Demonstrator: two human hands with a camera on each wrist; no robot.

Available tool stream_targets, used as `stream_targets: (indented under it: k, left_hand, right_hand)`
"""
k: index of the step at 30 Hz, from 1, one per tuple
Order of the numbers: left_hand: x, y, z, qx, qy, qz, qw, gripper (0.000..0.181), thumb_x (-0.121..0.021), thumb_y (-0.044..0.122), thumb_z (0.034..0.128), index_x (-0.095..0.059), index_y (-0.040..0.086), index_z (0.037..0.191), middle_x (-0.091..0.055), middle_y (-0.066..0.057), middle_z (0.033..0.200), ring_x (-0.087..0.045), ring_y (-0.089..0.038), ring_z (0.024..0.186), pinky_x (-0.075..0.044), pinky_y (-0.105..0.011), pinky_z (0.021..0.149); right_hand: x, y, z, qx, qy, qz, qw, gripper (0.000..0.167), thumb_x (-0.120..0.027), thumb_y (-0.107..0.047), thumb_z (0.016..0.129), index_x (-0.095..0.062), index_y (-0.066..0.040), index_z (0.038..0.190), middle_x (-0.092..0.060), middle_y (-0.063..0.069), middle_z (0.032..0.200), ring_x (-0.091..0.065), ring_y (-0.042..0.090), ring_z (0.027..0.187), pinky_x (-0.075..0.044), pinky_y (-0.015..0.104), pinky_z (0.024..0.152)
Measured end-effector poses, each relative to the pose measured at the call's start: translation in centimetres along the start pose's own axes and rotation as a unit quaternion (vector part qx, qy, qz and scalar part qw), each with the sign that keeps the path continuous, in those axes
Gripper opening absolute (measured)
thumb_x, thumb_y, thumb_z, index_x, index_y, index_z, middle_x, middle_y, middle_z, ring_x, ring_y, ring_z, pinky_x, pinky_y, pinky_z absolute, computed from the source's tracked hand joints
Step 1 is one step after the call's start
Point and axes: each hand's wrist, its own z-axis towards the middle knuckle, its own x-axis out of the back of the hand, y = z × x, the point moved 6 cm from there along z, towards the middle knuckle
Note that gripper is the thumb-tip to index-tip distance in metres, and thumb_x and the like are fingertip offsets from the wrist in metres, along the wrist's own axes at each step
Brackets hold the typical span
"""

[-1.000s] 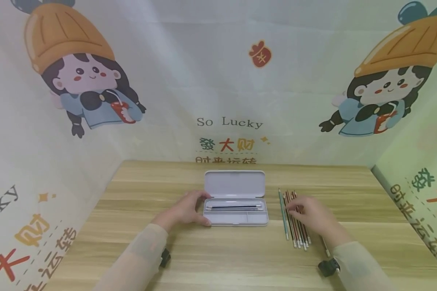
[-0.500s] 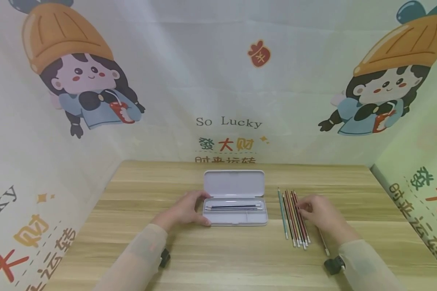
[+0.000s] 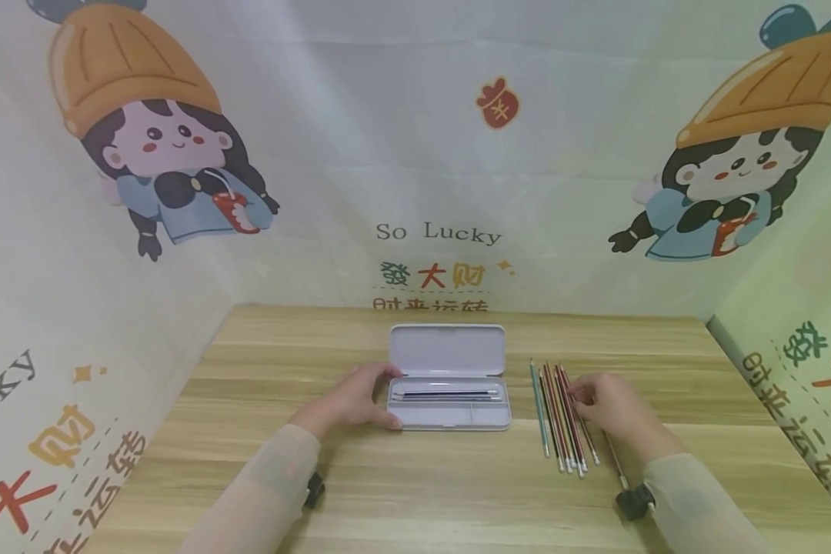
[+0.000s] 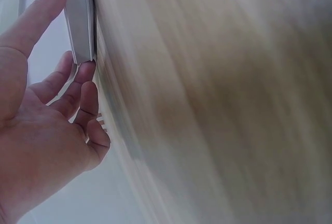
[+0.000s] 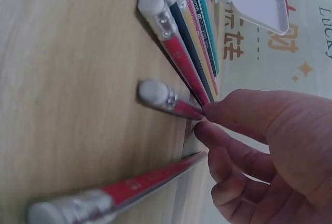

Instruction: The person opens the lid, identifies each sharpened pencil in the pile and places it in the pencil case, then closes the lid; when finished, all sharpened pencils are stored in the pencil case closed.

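Observation:
A white pencil case (image 3: 429, 417) lies with its lid (image 3: 447, 350) raised, holding a few dark pencils (image 3: 446, 397) in its back compartment. My left hand (image 3: 356, 396) grips the case's left end, thumb at the front corner and fingers at the back. To the right of the case is a bunch of pencils (image 3: 559, 422), mostly red, dark and yellow with white eraser ends. My right hand (image 3: 609, 406) pinches a red pencil (image 5: 181, 107) between thumb and index finger, its eraser end pointing towards me. The pencil's far end is hidden by the fingers.
A teal pencil (image 3: 538, 408) lies at the bunch's left side. Another red pencil (image 5: 140, 182) lies apart on the right, partly under my right hand and wrist. The wooden table (image 3: 284, 331) meets a printed cloth backdrop (image 3: 318, 192) behind and at both sides.
My right hand has moved right from over the bunch to its right edge. One pencil now stands slightly apart from the bunch there. The left hand keeps its hold on the case.

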Motion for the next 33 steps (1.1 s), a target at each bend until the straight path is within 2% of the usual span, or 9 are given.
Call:
stream_targets:
  k: [6,11,19,24,33]
  left_hand:
    - [-0.02,-0.05,-0.09,0.007,-0.004,-0.006,1.0000,0.084,-0.098,0.028,0.0638,-0.059,0.012,0.136,-0.059,-0.016,0.142,-0.051,-0.037,0.136,-0.036,-0.055,0.121]
    - [-0.09,-0.07,-0.19,0.006,-0.003,-0.008,0.9999,0.084,-0.098,0.028,0.0635,-0.059,0.012,0.136,-0.059,-0.016,0.142,-0.051,-0.037,0.136,-0.036,-0.056,0.121]
    - [-0.06,-0.14,-0.10,0.004,0.001,-0.006,1.0000,0.085,-0.098,0.029,0.0641,-0.059,0.013,0.137,-0.059,-0.015,0.142,-0.050,-0.036,0.136,-0.035,-0.055,0.122]
    - [0.02,-0.03,-0.11,0.002,0.002,-0.004,1.0000,0.084,-0.098,0.029,0.0636,-0.059,0.012,0.137,-0.059,-0.016,0.142,-0.051,-0.036,0.135,-0.035,-0.055,0.121]
    - [0.07,0.04,-0.11,-0.003,0.004,-0.004,1.0000,0.084,-0.098,0.029,0.0638,-0.060,0.012,0.136,-0.059,-0.016,0.143,-0.050,-0.037,0.136,-0.035,-0.056,0.121]
  right_hand:
    - [-0.20,0.19,0.30,-0.028,0.002,-0.009,0.9996,0.029,-0.073,-0.007,0.086,-0.073,0.000,0.115,-0.076,0.014,0.100,-0.072,0.028,0.090,-0.062,0.048,0.079]
    - [-0.15,0.14,0.33,-0.040,0.009,-0.010,0.9991,0.026,-0.075,-0.008,0.086,-0.073,0.000,0.111,-0.075,0.012,0.097,-0.070,0.027,0.089,-0.060,0.050,0.080]
    - [0.03,0.25,0.41,-0.064,0.019,-0.013,0.9977,0.030,-0.075,-0.009,0.085,-0.072,0.002,0.113,-0.075,0.013,0.091,-0.070,0.025,0.081,-0.059,0.043,0.069]
    - [0.16,0.28,0.34,-0.073,0.027,-0.009,0.9969,0.034,-0.077,-0.011,0.085,-0.071,0.003,0.115,-0.077,0.014,0.090,-0.072,0.025,0.081,-0.059,0.040,0.067]
    - [0.31,0.52,0.05,-0.096,0.050,-0.039,0.9933,0.040,-0.082,-0.027,0.083,-0.074,-0.003,0.114,-0.078,0.008,0.089,-0.069,0.018,0.074,-0.050,0.032,0.057]
